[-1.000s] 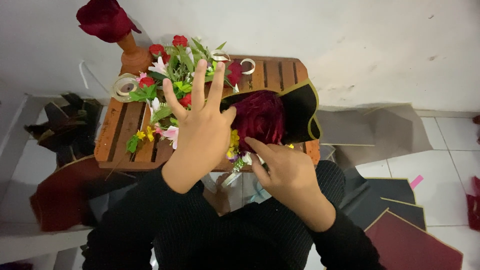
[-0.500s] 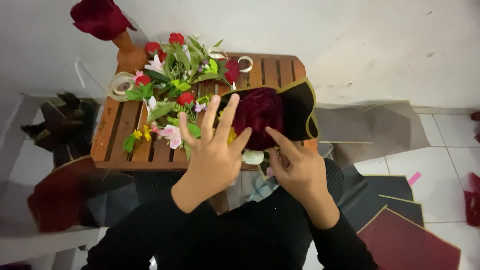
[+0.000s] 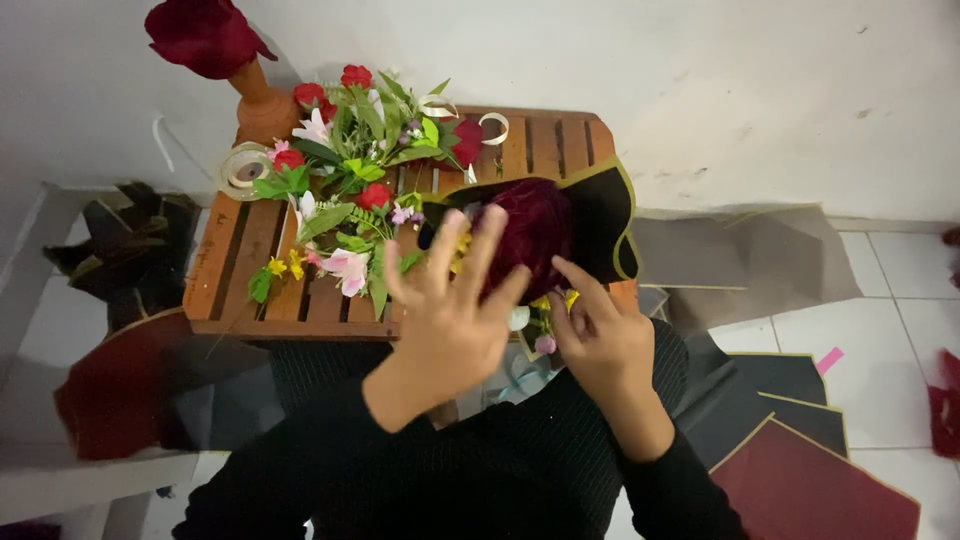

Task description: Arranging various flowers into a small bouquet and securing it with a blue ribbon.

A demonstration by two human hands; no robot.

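Slatted table [image 3: 250,265]: wood, reddish-brown stain, low sheen. Wrapping sheet [image 3: 610,215] around the dark red bloom [image 3: 535,230]: matt black paper with a thin gold edge; bloom looks velvety. Loose flowers [image 3: 355,180] at far left: smooth leaves and petals, material cannot be told. Ribbon roll [image 3: 243,168]: glossy, pale. Sleeves [image 3: 480,480]: ribbed black knit. Floor sheets [image 3: 810,490], near right: matt maroon and black paper.

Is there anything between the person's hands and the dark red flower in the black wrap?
Nothing visible does. The left hand hangs spread-fingered right over the dark red flower, its fingertips overlapping it in this view. The right hand is at the lower edge of the black wrap, a finger pointing up toward the flower. Contact itself cannot be told.
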